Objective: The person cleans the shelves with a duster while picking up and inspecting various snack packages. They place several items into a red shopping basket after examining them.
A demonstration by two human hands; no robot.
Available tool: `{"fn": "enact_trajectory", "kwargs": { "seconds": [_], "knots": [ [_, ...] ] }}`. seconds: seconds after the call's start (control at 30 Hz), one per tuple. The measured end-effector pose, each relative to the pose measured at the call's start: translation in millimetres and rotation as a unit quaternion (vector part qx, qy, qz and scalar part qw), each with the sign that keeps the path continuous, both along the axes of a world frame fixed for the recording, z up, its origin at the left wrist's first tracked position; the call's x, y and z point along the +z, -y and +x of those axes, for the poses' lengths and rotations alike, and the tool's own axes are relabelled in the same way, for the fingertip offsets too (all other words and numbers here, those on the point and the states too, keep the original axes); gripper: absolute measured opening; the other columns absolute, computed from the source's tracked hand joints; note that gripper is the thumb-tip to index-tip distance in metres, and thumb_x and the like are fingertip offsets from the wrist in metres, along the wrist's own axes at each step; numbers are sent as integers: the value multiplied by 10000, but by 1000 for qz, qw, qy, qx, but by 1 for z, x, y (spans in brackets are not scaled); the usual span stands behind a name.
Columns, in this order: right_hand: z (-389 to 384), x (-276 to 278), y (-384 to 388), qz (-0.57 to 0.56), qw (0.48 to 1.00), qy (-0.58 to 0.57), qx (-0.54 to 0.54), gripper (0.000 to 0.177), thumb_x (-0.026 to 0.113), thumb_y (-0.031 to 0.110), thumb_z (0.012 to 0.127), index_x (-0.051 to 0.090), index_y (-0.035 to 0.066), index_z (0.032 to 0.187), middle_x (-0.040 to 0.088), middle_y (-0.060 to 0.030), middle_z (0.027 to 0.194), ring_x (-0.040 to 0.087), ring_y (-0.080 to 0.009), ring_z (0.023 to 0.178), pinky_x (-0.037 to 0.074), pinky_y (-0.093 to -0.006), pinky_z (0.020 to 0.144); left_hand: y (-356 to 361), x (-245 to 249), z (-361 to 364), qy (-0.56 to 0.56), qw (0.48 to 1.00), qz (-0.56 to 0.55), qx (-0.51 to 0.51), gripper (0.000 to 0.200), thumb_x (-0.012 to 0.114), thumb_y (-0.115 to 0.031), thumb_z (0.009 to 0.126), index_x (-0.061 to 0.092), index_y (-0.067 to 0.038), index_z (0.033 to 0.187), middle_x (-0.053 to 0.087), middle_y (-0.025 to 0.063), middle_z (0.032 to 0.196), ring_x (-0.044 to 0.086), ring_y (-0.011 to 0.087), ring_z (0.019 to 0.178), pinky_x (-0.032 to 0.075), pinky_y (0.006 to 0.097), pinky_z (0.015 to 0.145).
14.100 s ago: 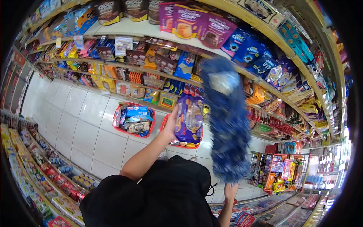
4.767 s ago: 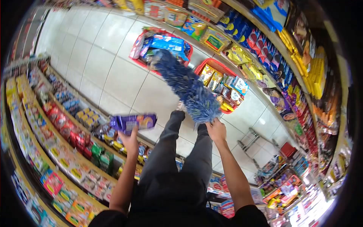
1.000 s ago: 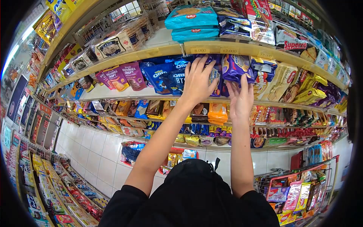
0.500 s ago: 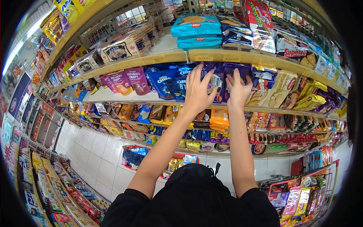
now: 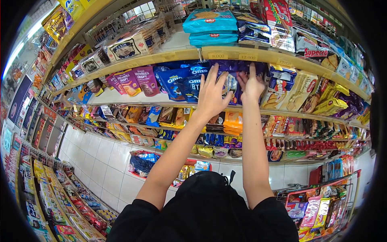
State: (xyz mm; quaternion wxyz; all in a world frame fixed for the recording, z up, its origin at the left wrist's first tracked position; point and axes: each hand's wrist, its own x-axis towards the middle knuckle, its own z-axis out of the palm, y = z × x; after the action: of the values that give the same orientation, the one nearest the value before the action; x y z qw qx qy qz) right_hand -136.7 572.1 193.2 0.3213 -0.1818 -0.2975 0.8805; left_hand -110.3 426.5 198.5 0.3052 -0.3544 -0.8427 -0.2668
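My left hand (image 5: 213,93) lies with fingers stretched and spread over the left side of a purple snack pouch (image 5: 231,85) on the middle shelf. Just to the right, my right hand (image 5: 252,86) reaches among the purple packs, its fingers pointing up and apart, with some fingertips hidden against the dark wrappers. Blue Oreo pouches (image 5: 172,84) stand to the left of my left hand. A blue and cream biscuit pack (image 5: 279,85) stands close to the right of my right hand.
Above the hands runs a yellow shelf edge (image 5: 181,55) with price labels; turquoise Roma packs (image 5: 210,21) sit on it. Purple brownie pouches (image 5: 146,81) stand farther left. Red baskets of snacks (image 5: 139,161) rest on the tiled floor, and a loaded cart (image 5: 358,181) stands at lower right.
My right hand has shifted slightly left and up, its fingers reaching farther into the purple packs. My left hand stays nearly in place.
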Motion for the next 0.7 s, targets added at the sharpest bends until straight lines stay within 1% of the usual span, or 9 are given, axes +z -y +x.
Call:
{"fn": "enact_trajectory", "kwargs": {
  "seconds": [0.03, 0.13, 0.27, 0.3, 0.4, 0.47, 0.5, 0.6, 0.7],
  "knots": [
    [6, -5, 3, 27, 999, 22, 29, 442, 700, 248, 798, 465, -63, 1005, 558, -149, 890, 635, -232, 721, 569, -335, 597, 0, 1, 1, 1, 1000, -3, 5, 583, 667, -219, 728, 469, -79, 1258, 278, 243, 1397, 299, 396, 1290, 244, 573, 1025],
    [11, -5, 6, 25, 998, 13, 52, 441, 684, 286, 811, 480, -63, 989, 552, -142, 896, 641, -243, 756, 566, -324, 629, 0, -1, 0, -5, 1000, -15, 14, 591, 666, -235, 729, 467, -82, 1264, 273, 246, 1398, 295, 398, 1291, 243, 572, 1025],
    [6, 15, -4, 57, 997, -42, 37, 433, 670, 253, 825, 470, -91, 995, 549, -165, 912, 642, -274, 819, 568, -319, 714, -4, 2, -11, -28, 999, -23, 20, 596, 663, -233, 722, 467, -46, 1254, 298, 247, 1385, 300, 379, 1293, 247, 570, 1023],
    [8, 19, -4, 69, 996, -53, 26, 417, 662, 234, 833, 468, -95, 999, 547, -154, 884, 641, -266, 792, 572, -317, 696, -6, 4, -13, -24, 999, -28, 20, 595, 662, -233, 720, 471, -38, 1249, 303, 247, 1383, 301, 374, 1293, 247, 568, 1024],
    [-1, 6, -6, 88, 996, -24, -3, 383, 663, 272, 835, 473, -54, 898, 544, -127, 820, 641, -240, 736, 562, -313, 629, -10, 6, -19, -18, 998, -47, 32, 590, 659, -235, 716, 483, -18, 1235, 312, 246, 1378, 305, 361, 1294, 244, 562, 1028],
    [-3, -10, -4, 87, 996, 4, 16, 367, 666, 272, 833, 476, -38, 885, 550, -110, 804, 641, -223, 711, 555, -300, 586, -13, 2, -20, -20, 996, -69, 52, 586, 658, -242, 714, 491, -12, 1227, 313, 245, 1378, 309, 356, 1294, 240, 557, 1033],
    [-3, -10, -3, 87, 996, 16, 24, 359, 667, 272, 832, 477, -30, 878, 553, -102, 796, 641, -214, 698, 551, -294, 565, -14, 2, -19, -22, 996, -65, 56, 593, 662, -255, 710, 496, -8, 1224, 313, 243, 1378, 311, 349, 1293, 234, 560, 1034],
    [-3, -5, -11, 92, 995, 9, 27, 339, 665, 278, 832, 489, -10, 858, 570, -89, 779, 636, -190, 646, 532, -277, 509, -16, 3, -16, -22, 998, -31, 44, 579, 678, -232, 684, 514, 28, 1174, 331, 249, 1357, 320, 339, 1283, 218, 565, 1038],
    [-2, -2, -12, 123, 992, 28, 13, 325, 664, 286, 830, 496, 8, 830, 586, -85, 757, 626, -165, 598, 510, -263, 457, -15, 0, -19, -24, 997, -53, 46, 578, 680, -252, 683, 523, 15, 1171, 326, 248, 1364, 316, 336, 1287, 203, 576, 1040]
  ]
}}
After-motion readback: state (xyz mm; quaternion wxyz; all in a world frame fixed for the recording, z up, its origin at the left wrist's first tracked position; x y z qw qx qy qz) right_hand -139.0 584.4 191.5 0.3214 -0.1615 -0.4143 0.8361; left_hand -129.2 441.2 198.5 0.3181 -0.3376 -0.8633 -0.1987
